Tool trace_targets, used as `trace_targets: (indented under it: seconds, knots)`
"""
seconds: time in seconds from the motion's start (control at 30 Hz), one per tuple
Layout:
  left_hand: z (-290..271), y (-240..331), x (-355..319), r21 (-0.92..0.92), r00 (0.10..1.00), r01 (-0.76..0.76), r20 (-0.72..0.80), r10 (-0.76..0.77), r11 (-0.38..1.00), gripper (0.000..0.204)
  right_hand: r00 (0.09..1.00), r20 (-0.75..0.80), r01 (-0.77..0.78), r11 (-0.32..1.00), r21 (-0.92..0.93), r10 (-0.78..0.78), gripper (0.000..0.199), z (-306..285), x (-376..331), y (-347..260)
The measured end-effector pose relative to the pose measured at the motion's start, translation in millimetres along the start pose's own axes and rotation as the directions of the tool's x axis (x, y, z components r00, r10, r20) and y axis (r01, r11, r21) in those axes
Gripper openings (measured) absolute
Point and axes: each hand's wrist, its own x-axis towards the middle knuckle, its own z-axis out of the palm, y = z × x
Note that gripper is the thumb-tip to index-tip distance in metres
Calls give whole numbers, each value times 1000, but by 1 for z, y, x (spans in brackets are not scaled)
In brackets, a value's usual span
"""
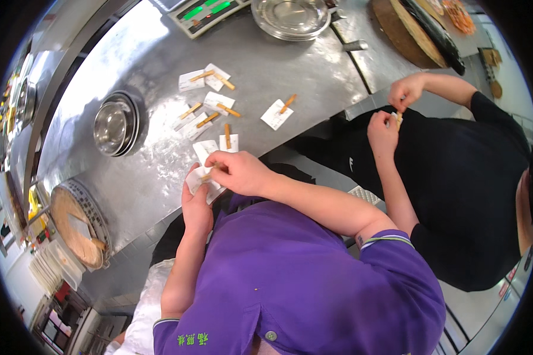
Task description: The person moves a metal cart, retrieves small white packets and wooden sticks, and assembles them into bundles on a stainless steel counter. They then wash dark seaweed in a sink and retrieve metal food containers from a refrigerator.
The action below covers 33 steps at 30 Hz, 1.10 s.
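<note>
Both hands pinch one paper slip [202, 180]: left hand [196, 204] beneath, right hand [240, 171] closed, seemingly on its wooden clip [206, 176].

A steel counter [160, 171] is carrying paper slips clipped with wooden pegs [210, 97] near its middle, stacked metal bowls [115, 125] toward its left edge, and a round wooden board [74, 228] overhanging its near-left corner.

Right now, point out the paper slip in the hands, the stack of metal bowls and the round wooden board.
paper slip [194, 179], head view, left edge.
metal bowls [111, 126], head view, inside of top bowl.
wooden board [71, 228], head view, bare top.
</note>
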Motion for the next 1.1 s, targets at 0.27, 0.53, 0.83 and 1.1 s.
trace_targets:
  seconds: [0.27,0.53,0.83,1.1]
  knots:
    - [8,1,-9,28,991,-48,126,44,998,55,996,-87,21,988,151,-8,32,7,-8,5]
    - [3,-10,-5,24,997,33,65,-34,999,38,994,-104,-11,996,85,19,23,17,-10,18]
    - [-8,-17,2,25,999,25,-48,-24,999,31,999,-30,45,995,85,-43,27,-4,-9,2]
    - [-28,-11,-8,-62,995,17,-102,-24,998,29,816,-452,-142,633,-761,-360,41,-113,31,138]
